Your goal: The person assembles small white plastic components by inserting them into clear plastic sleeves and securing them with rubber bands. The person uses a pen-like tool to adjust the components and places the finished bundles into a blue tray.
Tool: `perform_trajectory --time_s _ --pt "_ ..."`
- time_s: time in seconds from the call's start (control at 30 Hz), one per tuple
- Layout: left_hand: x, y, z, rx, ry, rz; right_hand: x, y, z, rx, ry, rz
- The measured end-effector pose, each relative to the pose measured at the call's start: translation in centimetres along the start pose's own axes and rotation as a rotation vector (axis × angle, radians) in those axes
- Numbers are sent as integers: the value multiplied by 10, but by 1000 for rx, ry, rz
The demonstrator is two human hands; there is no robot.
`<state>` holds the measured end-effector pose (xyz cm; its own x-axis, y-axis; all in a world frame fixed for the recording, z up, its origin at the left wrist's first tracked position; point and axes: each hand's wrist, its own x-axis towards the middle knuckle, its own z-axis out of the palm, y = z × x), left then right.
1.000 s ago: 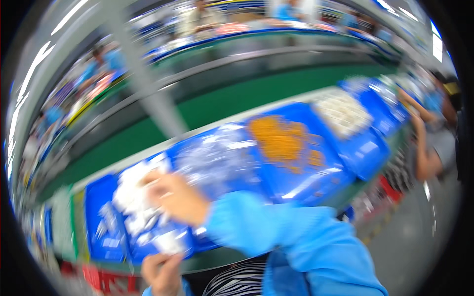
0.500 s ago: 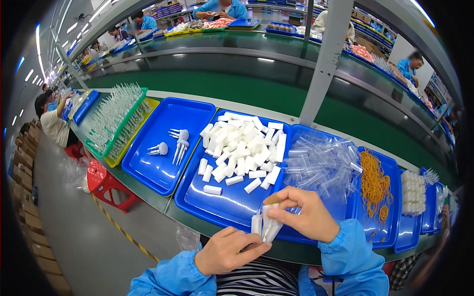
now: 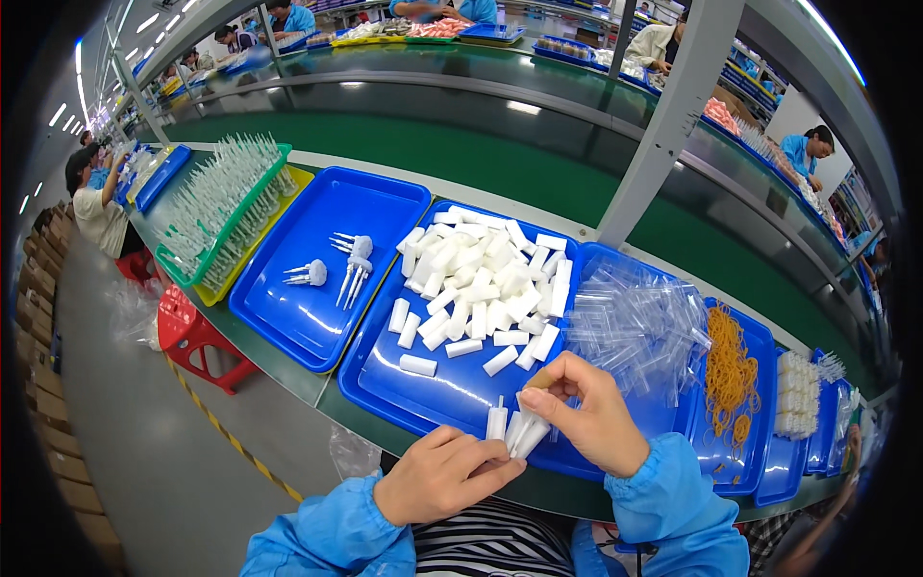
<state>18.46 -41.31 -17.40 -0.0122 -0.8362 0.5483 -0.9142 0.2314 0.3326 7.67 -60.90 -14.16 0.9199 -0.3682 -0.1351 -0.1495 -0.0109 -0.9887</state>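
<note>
My left hand is closed around the lower ends of a few white cylinder pieces that fan out above its fingertips. One white cylinder stands upright there with a thin stem poking from its top. My right hand pinches the upper end of another of these pieces between thumb and forefinger; its tip is hidden by the fingers. Both hands are over the near edge of a blue tray, which bears a heap of short white foam-like cylinders.
To the right are clear plastic tubes, orange rubber bands and stacked white parts in blue trays. Leftward, a blue tray holds white stemmed clusters; beyond is a green rack of thin sticks. A metal post rises behind.
The whole view has shifted slightly. My right fingers have slid to the upper end of the white piece, and the pieces in my left hand now spread further apart.
</note>
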Motion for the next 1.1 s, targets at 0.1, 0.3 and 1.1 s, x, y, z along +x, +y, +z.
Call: perform_trajectory --time_s 0.1,0.3,1.1 --pt "1 1 0 18 -32 -7 3 2 -3 44 -5 38" --pt "9 1 4 18 -44 -1 11 10 0 279 99 154" --pt "3 -5 9 -23 87 -62 -7 15 -23 -286 -67 -358"
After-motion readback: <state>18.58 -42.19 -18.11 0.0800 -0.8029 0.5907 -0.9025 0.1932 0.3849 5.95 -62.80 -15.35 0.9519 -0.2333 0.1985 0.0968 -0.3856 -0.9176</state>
